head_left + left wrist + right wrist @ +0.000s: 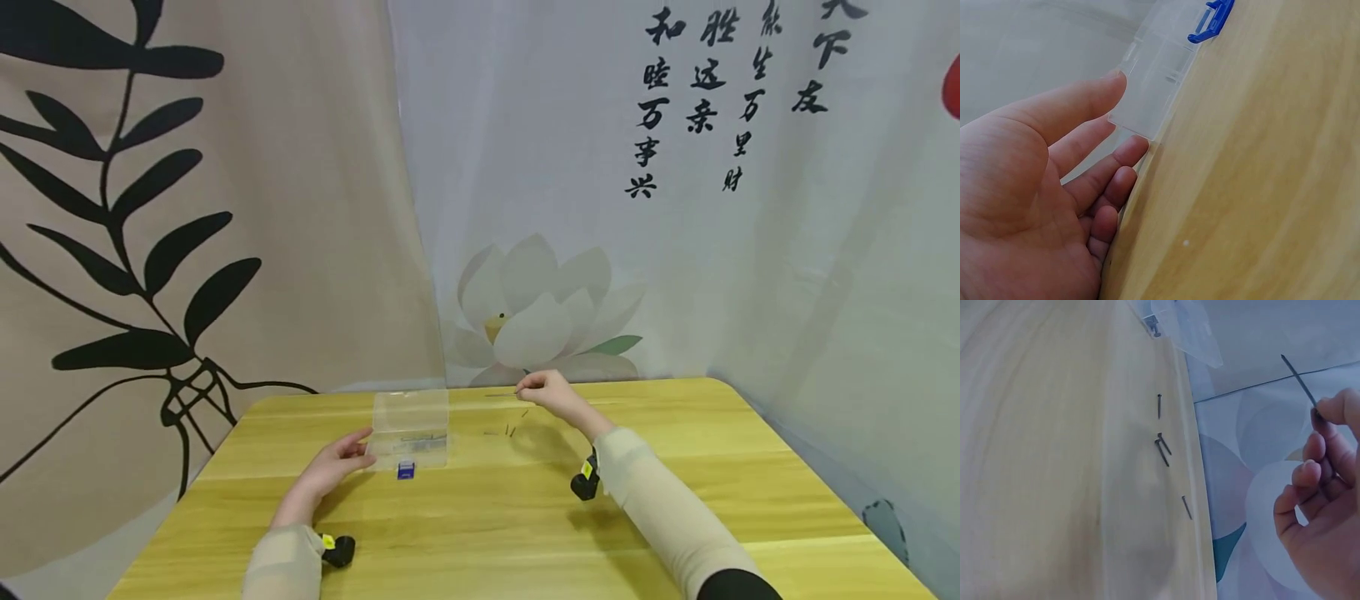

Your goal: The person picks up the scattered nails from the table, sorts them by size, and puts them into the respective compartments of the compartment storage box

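Note:
A clear plastic box [410,456] with a blue latch [406,470] stands on the table, its clear lid [410,412] raised at the back. Thin dark pieces lie inside it. My left hand [341,461] holds the box's left end, thumb at the near side and fingers behind the corner. In the right wrist view, my right hand [1329,481] pinches a long dark nail [1299,381] between thumb and forefinger, its pointed tip sticking out. This hand is raised near the table's far edge. Several shorter nails [1162,452] lie loose on the wood below it.
The light wooden table [465,533] ends at a printed cloth backdrop [540,167] with a lotus, leaves and dark writing. Dark wrist cameras [585,482] sit at both sleeves.

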